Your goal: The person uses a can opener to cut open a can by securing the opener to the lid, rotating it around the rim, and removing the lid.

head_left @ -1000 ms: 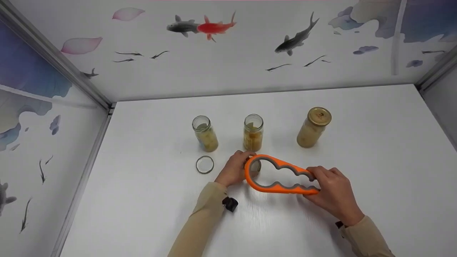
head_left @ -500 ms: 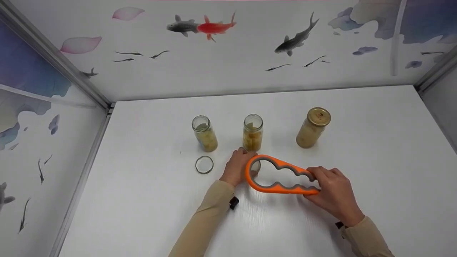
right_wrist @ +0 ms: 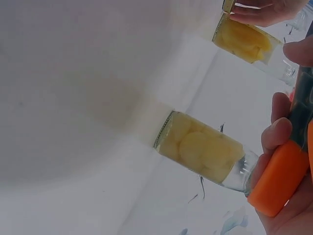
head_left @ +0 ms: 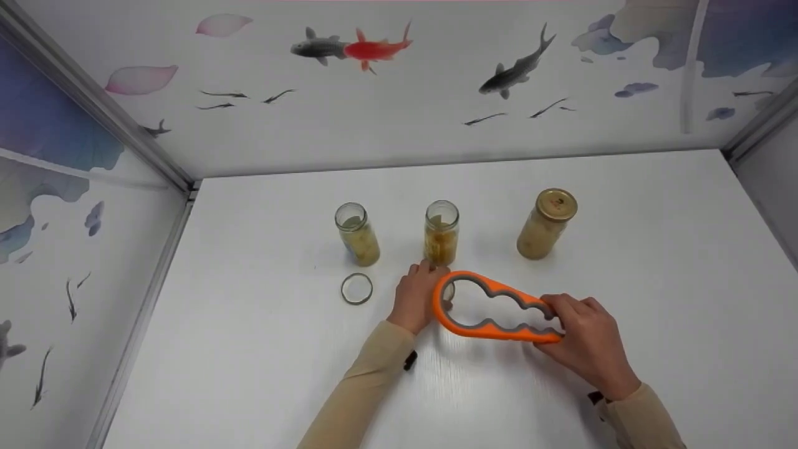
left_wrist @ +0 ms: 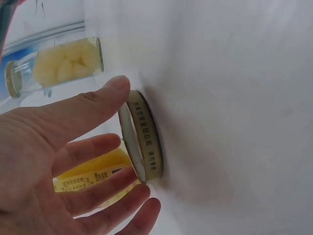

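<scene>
My left hand spans a jar lid lying inside-up on the table, thumb at one side of its rim and fingertips at the opposite side. In the head view, that lid is partly covered by the hand and the jar opener. An orange and grey jar opener is in my right hand, gripped by its handle ends with its wide loop over the lid. Just beyond the left hand stands an open jar of yellow fruit. The right wrist view also shows the left hand beside this jar.
An open jar of pale fruit stands to the left, with another lid in front of it. At the right is a jar with a gold lid. A printed wall borders the white table's far edge.
My left hand has shifted slightly right, covering more of the lid. The jar opener and right hand have moved slightly right. The jars stay in place.
</scene>
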Demonstrator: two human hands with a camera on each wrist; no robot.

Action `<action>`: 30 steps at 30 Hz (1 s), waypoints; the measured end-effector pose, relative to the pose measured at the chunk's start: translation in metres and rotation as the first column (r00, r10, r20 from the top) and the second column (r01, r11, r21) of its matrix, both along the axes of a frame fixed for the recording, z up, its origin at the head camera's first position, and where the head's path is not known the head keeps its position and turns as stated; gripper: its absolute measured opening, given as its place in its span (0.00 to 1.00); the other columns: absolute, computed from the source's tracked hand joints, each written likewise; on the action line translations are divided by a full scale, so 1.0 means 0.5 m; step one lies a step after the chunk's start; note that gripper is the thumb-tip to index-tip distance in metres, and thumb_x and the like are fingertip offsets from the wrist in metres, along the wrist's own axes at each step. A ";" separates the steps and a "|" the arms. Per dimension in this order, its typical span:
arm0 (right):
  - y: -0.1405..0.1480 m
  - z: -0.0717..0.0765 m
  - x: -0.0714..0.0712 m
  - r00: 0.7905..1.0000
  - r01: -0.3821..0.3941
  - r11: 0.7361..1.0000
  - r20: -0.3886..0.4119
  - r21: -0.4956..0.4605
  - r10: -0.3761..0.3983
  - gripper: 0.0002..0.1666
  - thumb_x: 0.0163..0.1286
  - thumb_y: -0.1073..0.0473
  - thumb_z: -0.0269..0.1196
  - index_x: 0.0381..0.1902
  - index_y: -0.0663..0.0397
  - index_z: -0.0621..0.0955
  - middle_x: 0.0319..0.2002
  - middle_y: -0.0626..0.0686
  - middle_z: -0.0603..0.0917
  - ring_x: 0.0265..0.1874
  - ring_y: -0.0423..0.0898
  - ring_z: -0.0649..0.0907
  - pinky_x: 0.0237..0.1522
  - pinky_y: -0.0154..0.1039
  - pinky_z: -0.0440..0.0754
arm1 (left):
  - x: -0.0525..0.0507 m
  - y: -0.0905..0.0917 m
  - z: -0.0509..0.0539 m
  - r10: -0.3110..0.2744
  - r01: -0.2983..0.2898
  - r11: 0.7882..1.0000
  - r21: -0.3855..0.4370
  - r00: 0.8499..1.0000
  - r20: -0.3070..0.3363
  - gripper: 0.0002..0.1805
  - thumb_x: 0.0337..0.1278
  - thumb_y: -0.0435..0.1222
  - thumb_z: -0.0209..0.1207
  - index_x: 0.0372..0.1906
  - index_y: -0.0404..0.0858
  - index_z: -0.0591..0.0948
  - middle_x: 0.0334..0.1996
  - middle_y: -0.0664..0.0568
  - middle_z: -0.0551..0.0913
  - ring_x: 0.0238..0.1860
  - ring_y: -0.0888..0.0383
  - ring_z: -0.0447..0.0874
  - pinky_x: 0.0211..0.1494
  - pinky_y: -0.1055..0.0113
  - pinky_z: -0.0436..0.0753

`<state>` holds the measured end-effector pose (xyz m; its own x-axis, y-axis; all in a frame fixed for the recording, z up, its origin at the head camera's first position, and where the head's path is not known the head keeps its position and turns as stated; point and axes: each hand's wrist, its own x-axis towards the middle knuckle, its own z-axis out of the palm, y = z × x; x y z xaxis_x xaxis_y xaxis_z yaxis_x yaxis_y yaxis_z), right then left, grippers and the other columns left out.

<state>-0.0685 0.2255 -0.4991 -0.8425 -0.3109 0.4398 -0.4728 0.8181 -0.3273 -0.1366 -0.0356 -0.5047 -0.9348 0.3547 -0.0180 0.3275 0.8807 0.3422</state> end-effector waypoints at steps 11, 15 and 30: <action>0.022 0.005 0.015 0.998 0.058 0.998 0.026 -0.037 -0.057 0.32 0.33 0.64 0.80 0.42 0.59 0.82 0.27 0.45 0.81 0.22 0.37 0.70 0.28 0.39 0.73 | 0.016 0.028 0.023 -0.013 0.015 0.999 0.040 0.999 -0.049 0.23 0.50 0.42 0.71 0.52 0.41 0.81 0.48 0.46 0.79 0.48 0.50 0.76 0.46 0.58 0.79; 0.038 0.000 0.022 0.996 0.093 0.994 0.018 -0.050 -0.092 0.32 0.33 0.65 0.80 0.41 0.59 0.81 0.26 0.46 0.81 0.21 0.38 0.71 0.28 0.40 0.73 | 0.015 0.042 0.026 -0.033 0.033 0.997 0.064 0.999 -0.008 0.22 0.53 0.40 0.70 0.53 0.40 0.81 0.48 0.46 0.79 0.49 0.51 0.76 0.49 0.59 0.78; 0.103 -0.016 0.059 0.951 0.262 0.962 0.191 -0.083 -0.243 0.29 0.36 0.69 0.78 0.41 0.60 0.82 0.24 0.46 0.79 0.21 0.44 0.69 0.23 0.39 0.66 | -0.011 0.087 0.030 -0.112 0.108 0.994 0.033 0.982 0.155 0.27 0.49 0.43 0.72 0.56 0.42 0.79 0.50 0.51 0.79 0.51 0.54 0.75 0.55 0.65 0.76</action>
<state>-0.0388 0.2771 -0.5071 -0.9547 -0.0379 0.2950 -0.1819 0.8592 -0.4783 -0.1421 0.0080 -0.4897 -0.8765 0.4571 -0.1511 0.3625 0.8332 0.4176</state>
